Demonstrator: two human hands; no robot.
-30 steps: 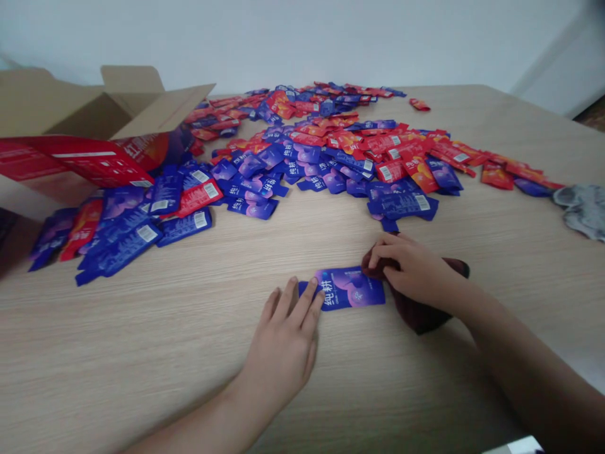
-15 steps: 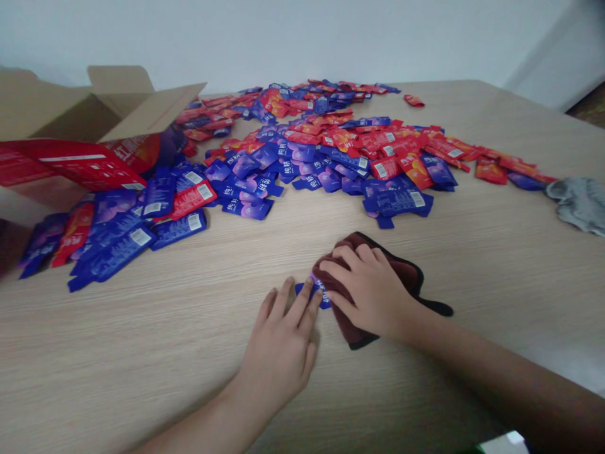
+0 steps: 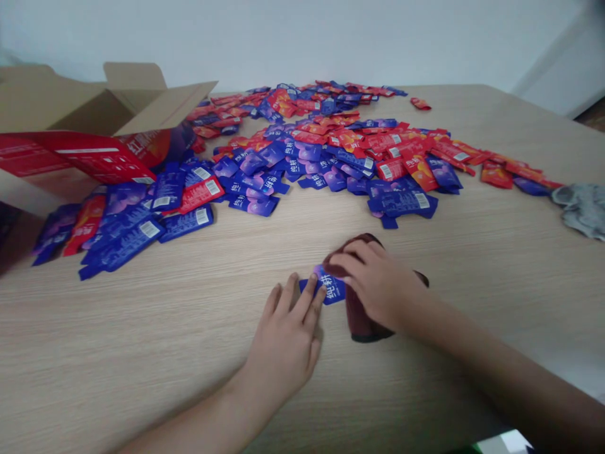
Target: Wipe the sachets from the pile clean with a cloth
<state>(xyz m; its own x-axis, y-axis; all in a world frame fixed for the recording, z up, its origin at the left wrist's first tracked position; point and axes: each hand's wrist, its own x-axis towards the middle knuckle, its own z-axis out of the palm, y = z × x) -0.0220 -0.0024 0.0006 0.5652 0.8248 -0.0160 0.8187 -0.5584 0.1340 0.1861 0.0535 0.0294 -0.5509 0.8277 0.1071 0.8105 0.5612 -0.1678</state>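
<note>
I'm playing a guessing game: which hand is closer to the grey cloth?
Right. The right hand, holding the brown cloth, is to the near left of the grey cloth; the left hand is farther left, touching a blue packet.

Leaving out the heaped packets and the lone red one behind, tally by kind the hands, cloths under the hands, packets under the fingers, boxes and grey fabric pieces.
Left hand and right hand: 2
Brown cloth: 1
Blue packet: 1
Cardboard box: 1
Grey fabric piece: 1
Total: 6
</note>
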